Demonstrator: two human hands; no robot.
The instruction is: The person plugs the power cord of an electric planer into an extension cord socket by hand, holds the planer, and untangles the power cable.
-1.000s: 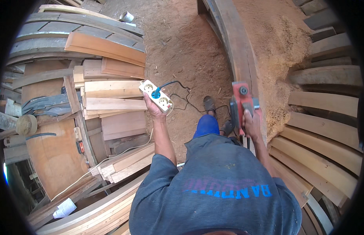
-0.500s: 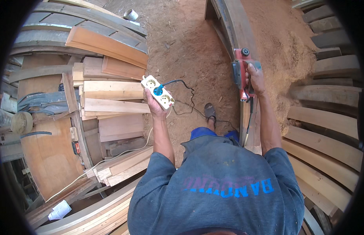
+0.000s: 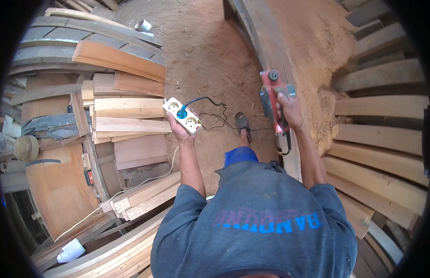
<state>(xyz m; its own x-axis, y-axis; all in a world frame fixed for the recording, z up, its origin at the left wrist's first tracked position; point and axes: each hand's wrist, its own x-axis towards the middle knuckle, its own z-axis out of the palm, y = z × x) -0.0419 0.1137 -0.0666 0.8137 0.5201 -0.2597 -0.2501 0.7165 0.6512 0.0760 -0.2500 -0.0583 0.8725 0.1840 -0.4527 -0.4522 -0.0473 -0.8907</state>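
Note:
My left hand is wrapped round a white power strip from beneath, sockets facing up. A blue plug sits in its middle socket, and a dark cord curls away from it. On the right, my right hand grips the handle of a red electric planer with a black knob at its far end. The planer is over the long wooden beam; its underside is hidden, so I cannot tell if it touches. Its black cord hangs at the near end.
Stacked boards lie on the left beside a wooden panel. A pale cable crosses them. More planks line the right, next to sawdust. My sandalled foot stands on the dirt floor near the cord.
The planer and my right hand have come nearer and slightly left along the beam. The power strip has shifted a little left and nearer, still held. The whole view has turned slightly.

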